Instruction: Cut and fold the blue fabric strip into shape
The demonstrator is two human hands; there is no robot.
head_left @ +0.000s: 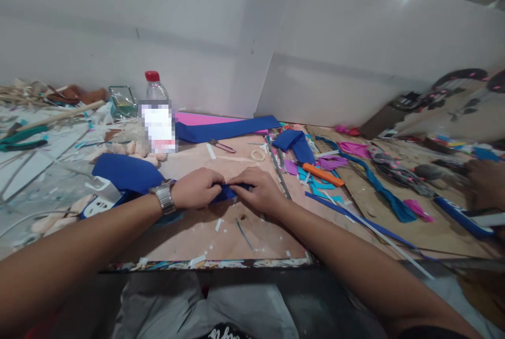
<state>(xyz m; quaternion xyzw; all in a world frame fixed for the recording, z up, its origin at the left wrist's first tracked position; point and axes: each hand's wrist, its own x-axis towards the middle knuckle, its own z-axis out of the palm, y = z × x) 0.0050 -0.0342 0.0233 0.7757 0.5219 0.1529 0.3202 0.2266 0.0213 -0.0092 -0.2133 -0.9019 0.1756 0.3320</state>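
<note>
My left hand point(198, 187), a metal watch on its wrist, pinches one end of a small dark blue strip point(224, 194) just above the tabletop. The other end is gripped by my right hand point(258, 189), its thumb and fingers pressed together. Both hands nearly meet, and the fingers hide much of the strip. Left of my watch lies a wide blue band point(126, 172), partly over a white and blue tool point(103, 197) with a cable. Beyond my hands are a long blue band point(232, 129), a pink-handled small tool point(223, 146) and a tape ring point(258, 155).
An orange cutter point(323, 175) rests on coloured scraps to the right. A red-capped bottle point(153, 84) stands by the wall, behind a blurred bright screen. Green-handled pliers point(23, 138) lie far left. At the right edge, a co-worker's hand point(487, 184) is near a blue tool point(460, 216).
</note>
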